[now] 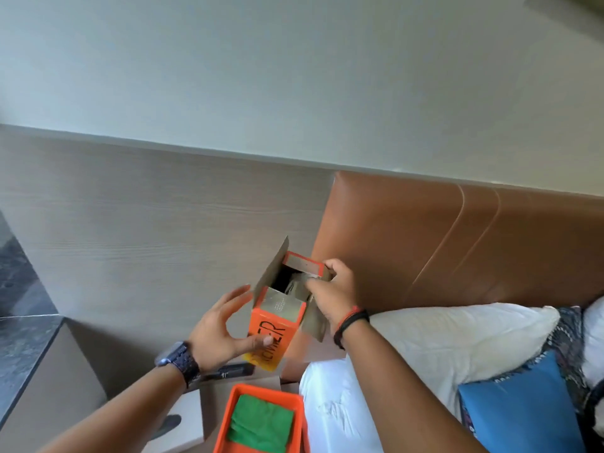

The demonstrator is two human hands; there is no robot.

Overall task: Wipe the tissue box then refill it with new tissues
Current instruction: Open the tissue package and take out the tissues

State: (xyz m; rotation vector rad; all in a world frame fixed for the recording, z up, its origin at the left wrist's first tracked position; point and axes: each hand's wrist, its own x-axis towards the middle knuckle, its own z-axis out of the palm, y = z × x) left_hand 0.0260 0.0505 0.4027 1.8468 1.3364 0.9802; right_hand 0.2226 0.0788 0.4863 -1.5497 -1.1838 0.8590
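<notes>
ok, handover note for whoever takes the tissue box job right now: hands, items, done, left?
Left hand: open, thumb on the side of the orange tissue box, steadying it upright.
Right hand: fingers at the box's open top, pinching the tissues inside.
Green cloth lies folded in the orange tray below.
Done: end flaps are open. Wiping: cannot tell.
Left: settle the tissues, close the flaps.

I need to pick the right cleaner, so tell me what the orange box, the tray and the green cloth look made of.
Orange box: looks like printed cardboard, its open flaps showing plain grey-brown board with creased folds. Orange tray: probably moulded plastic, with a smooth uniform rim and rounded corners. Green cloth: soft fabric, possibly microfibre, matte and folded with gentle wrinkles.
</notes>
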